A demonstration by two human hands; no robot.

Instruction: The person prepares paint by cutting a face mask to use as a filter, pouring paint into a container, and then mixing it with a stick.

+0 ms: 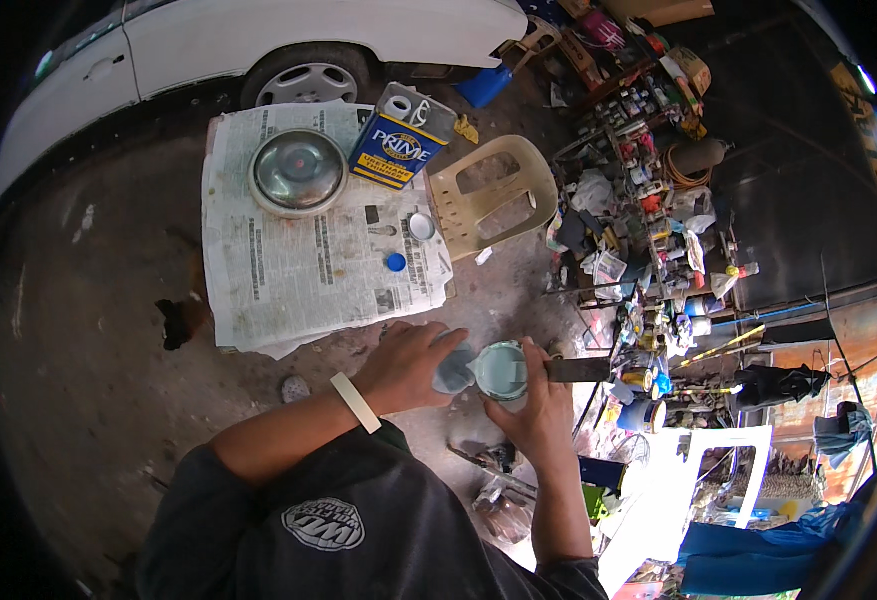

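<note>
My right hand [542, 408] is wrapped round a small round cup of pale grey-green paint [502, 372], held upright in front of my body. A flat tool with a dark handle [579, 370] lies across the cup's rim, its handle sticking out to the right past my fingers. Close against the cup's left side, my left hand [409, 362] grips a limp grey cloth-like piece [454, 372]; its exact kind is unclear. Beyond my hands stands a newspaper-covered table [289, 290]. On it are a metal bowl [300, 172], a blue and yellow rectangular can [396, 150], a blue cap [396, 262] and a white lid [422, 227].
A beige plastic chair [494, 235] stands at the table's right side. Shelves crowded with cans and bottles [649, 200] line the right. A white car [199, 50] is parked behind the table. A white door-like frame [699, 450] stands at lower right.
</note>
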